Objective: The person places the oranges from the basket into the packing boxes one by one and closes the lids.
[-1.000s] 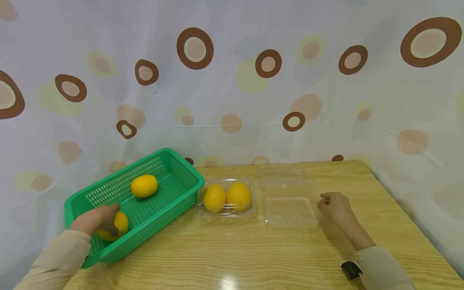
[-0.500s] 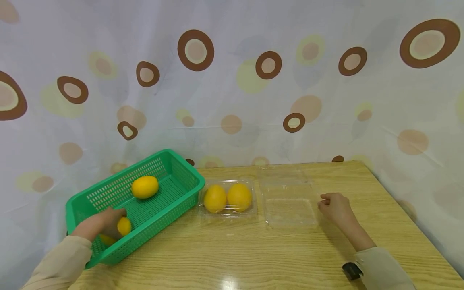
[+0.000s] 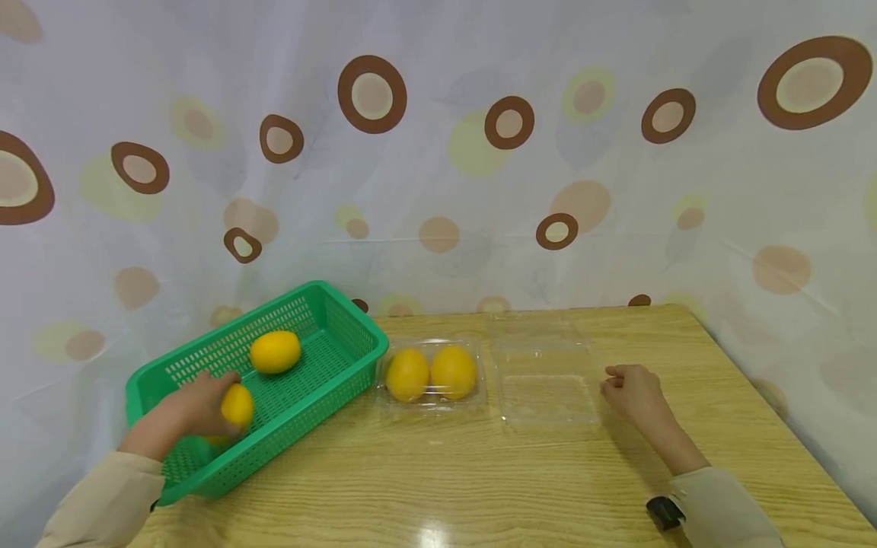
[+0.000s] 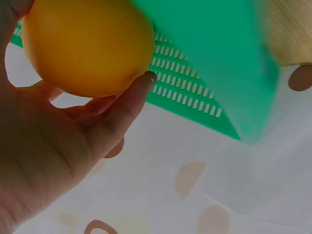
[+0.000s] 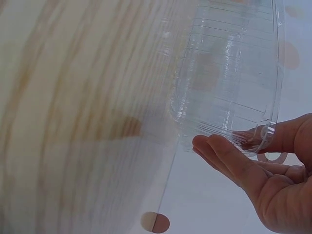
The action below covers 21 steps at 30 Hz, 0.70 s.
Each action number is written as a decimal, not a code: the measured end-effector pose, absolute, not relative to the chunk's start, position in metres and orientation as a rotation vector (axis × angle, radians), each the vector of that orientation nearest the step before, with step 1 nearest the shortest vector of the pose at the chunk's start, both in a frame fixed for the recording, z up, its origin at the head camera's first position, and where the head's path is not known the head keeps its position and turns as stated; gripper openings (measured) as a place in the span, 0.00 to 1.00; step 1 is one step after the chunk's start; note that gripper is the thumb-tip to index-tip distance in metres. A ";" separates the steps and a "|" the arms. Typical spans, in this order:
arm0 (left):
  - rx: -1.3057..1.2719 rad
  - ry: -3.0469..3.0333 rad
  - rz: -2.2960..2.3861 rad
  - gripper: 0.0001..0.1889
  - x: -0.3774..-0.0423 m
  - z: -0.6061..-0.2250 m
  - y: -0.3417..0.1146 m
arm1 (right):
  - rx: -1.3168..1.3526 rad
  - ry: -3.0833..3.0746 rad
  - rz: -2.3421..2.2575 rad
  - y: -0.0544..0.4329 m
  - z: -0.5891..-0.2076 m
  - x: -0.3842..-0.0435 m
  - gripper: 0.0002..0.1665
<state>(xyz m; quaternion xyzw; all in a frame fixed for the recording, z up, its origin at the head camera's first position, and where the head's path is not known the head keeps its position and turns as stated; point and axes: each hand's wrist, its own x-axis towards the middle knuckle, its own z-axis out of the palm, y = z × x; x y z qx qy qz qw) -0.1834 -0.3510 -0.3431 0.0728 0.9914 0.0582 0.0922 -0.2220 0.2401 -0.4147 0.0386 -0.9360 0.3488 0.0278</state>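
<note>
In the head view, my left hand (image 3: pixel 205 403) holds an oval yellow-orange fruit (image 3: pixel 237 406) low inside the green basket (image 3: pixel 342 384). The left wrist view shows fingers curled round this smooth fruit (image 4: pixel 87 48). More yellow shows below that hand; whether it is another fruit, I cannot tell. A second oval fruit (image 3: pixel 275 352) lies farther back in the basket. My right hand (image 3: pixel 633 392) is at the right edge of a clear plastic box (image 3: pixel 544 384) with its lid raised. In the right wrist view, its fingers and thumb pinch the box's edge (image 5: pixel 224 87).
Between basket and open box stands another clear plastic box (image 3: pixel 430 397) with two yellow-orange fruits (image 3: pixel 452 372) inside. All stand on a wood-grain table (image 3: pixel 438 472). A patterned curtain (image 3: pixel 438 190) hangs directly behind the table.
My left hand has shifted round the fruit in the basket, which shows slightly higher and farther right. The right hand and both boxes have stayed put.
</note>
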 end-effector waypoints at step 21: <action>0.357 3.419 0.215 0.38 -0.181 -0.325 -0.274 | 0.142 -2.865 1.107 0.237 -0.420 -0.225 0.22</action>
